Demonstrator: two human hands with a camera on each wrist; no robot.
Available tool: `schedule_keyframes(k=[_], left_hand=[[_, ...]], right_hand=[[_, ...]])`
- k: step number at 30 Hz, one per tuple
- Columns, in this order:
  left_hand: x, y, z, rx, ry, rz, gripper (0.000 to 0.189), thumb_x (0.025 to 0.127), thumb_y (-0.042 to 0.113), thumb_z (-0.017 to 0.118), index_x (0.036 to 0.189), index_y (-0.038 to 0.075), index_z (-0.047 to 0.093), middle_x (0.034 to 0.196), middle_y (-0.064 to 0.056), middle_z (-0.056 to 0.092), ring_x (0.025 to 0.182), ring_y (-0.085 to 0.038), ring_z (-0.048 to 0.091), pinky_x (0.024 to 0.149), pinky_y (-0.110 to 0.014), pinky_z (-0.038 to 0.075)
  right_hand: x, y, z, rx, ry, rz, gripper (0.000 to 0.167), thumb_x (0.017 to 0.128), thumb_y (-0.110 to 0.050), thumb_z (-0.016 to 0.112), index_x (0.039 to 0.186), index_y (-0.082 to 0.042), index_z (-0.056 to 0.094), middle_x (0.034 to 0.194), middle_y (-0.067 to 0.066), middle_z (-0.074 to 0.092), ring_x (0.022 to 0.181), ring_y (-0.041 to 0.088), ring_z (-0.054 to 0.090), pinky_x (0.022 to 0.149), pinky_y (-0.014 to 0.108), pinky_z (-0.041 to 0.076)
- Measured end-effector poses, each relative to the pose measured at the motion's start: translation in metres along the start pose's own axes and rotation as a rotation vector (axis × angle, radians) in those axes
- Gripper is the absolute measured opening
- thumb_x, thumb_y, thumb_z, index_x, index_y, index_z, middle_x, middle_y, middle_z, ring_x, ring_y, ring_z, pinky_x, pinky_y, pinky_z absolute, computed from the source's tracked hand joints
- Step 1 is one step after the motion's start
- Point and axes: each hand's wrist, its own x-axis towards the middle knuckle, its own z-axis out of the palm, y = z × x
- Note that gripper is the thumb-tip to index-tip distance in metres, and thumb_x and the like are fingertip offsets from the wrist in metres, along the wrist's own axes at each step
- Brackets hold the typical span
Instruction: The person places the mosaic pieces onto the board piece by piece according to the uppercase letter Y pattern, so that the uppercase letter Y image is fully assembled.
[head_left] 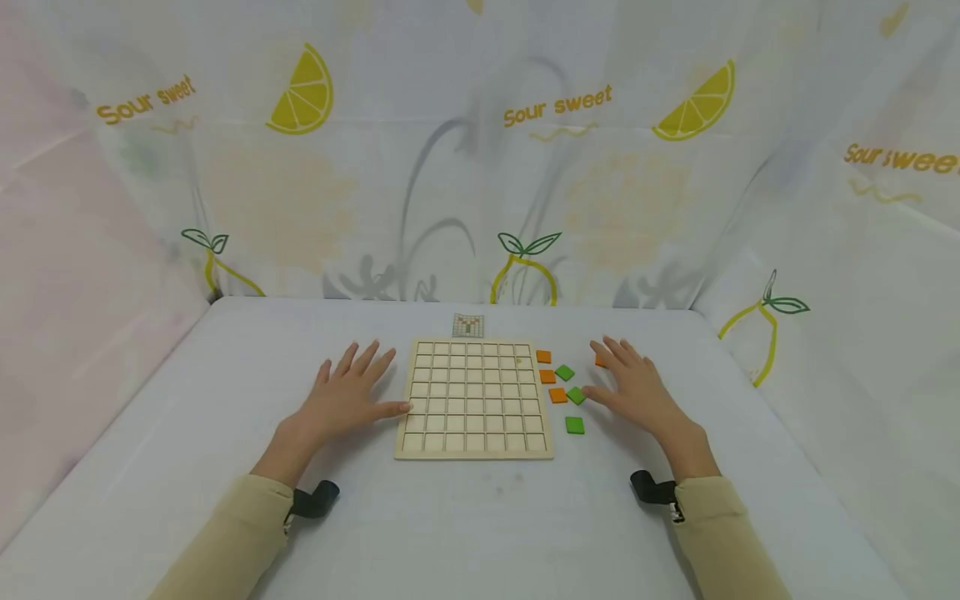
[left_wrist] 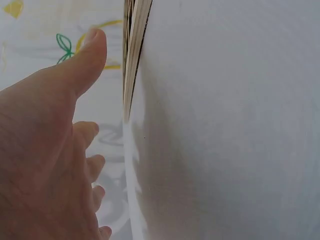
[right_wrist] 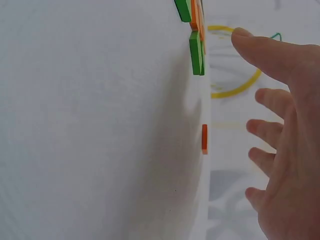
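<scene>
A pale wooden grid board (head_left: 474, 458) lies mid-table, its square cells bare. To its left, my left hand (head_left: 345, 404) hovers with fingers spread, the thumb tip overlapping the board's left edge in the head view. My right hand (head_left: 637, 392) is also spread in the air, right of the board, holding nothing. Between it and the board lie flat square tiles: orange ones (head_left: 558, 395) nearer the board, green ones (head_left: 574, 425) beside them. One more orange tile (right_wrist: 204, 139) shows in the right wrist view, partly hidden by my fingers in the head view.
A small printed pattern card (head_left: 468, 326) lies just behind the board. White cloth (head_left: 480, 533) covers the table, and a lemon-print curtain (head_left: 420, 167) hangs along its back and sides. Each wrist wears a black camera mount (head_left: 317, 499).
</scene>
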Motion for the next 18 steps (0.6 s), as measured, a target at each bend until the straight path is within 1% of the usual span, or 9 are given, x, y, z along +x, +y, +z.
schedule_keyframes(k=[4, 11, 18], left_hand=[[-0.001, 0.003, 0.001, -0.014, -0.015, 0.008, 0.102, 0.083, 0.074, 0.058, 0.159, 0.018, 0.023, 0.168, -0.015, 0.014, 0.153, -0.046, 0.005, 0.116, -0.074, 0.005], [-0.001, 0.008, 0.001, -0.020, -0.077, 0.049, 0.100, 0.083, 0.073, 0.059, 0.159, 0.019, 0.024, 0.167, -0.014, 0.016, 0.154, -0.044, 0.006, 0.117, -0.073, 0.006], [-0.002, 0.009, 0.002, -0.047, -0.141, 0.056, 0.101, 0.082, 0.073, 0.060, 0.159, 0.019, 0.024, 0.167, -0.012, 0.017, 0.154, -0.044, 0.005, 0.118, -0.073, 0.005]], right_hand=[[0.000, -0.003, 0.003, 0.003, -0.019, -0.013, 0.079, 0.093, -0.045, 0.065, 0.156, -0.011, 0.032, 0.162, 0.021, 0.027, 0.151, 0.046, 0.016, 0.118, 0.070, 0.013], [0.000, -0.007, 0.007, 0.007, -0.065, -0.013, 0.076, 0.093, -0.043, 0.065, 0.155, -0.012, 0.034, 0.161, 0.021, 0.031, 0.150, 0.046, 0.020, 0.118, 0.069, 0.015], [0.002, -0.012, 0.009, -0.011, -0.072, -0.032, 0.068, 0.091, -0.037, 0.068, 0.148, -0.009, 0.045, 0.155, 0.020, 0.040, 0.146, 0.044, 0.032, 0.117, 0.064, 0.028]])
